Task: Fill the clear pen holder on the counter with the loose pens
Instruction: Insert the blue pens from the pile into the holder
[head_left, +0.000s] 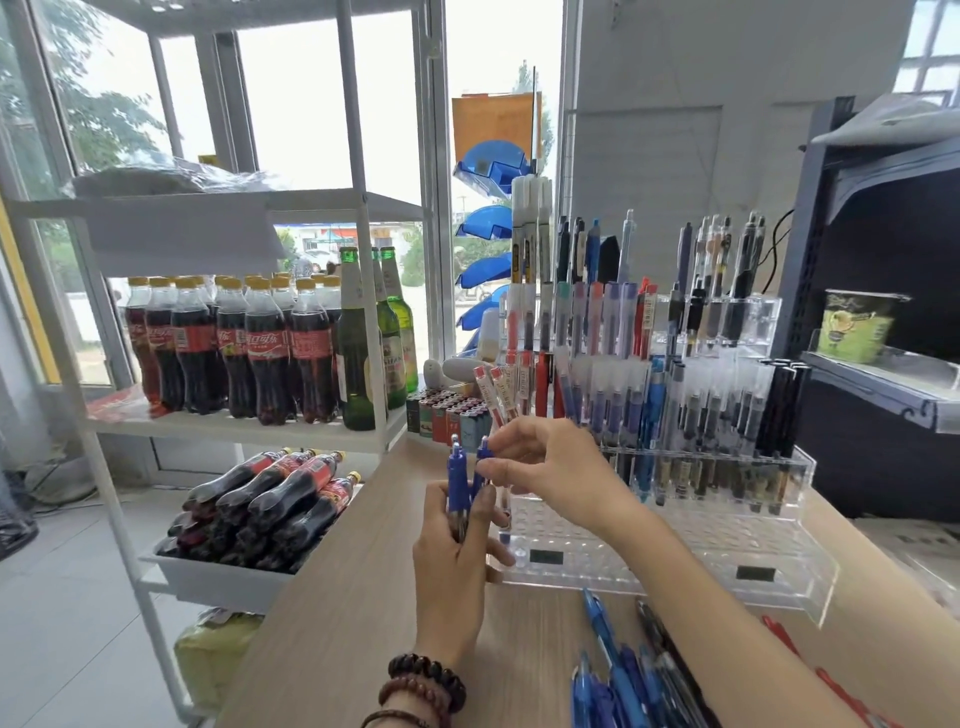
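Observation:
My left hand (451, 564) grips a small bunch of blue pens (458, 480) upright in front of the clear tiered pen holder (675, 564) on the wooden counter. My right hand (545, 465) pinches the top of one blue pen in that bunch. The holder's upper tiers are crowded with pens; its lowest front row of holes is mostly bare. A pile of loose blue and black pens (628, 680) lies on the counter near my right forearm.
A white shelf rack (244, 431) with cola bottles (234, 343) and green beer bottles stands to the left. A box of lighters (447, 413) sits behind my hands. A dark shelf unit (883, 312) rises to the right. Red pens (800, 649) lie at the lower right.

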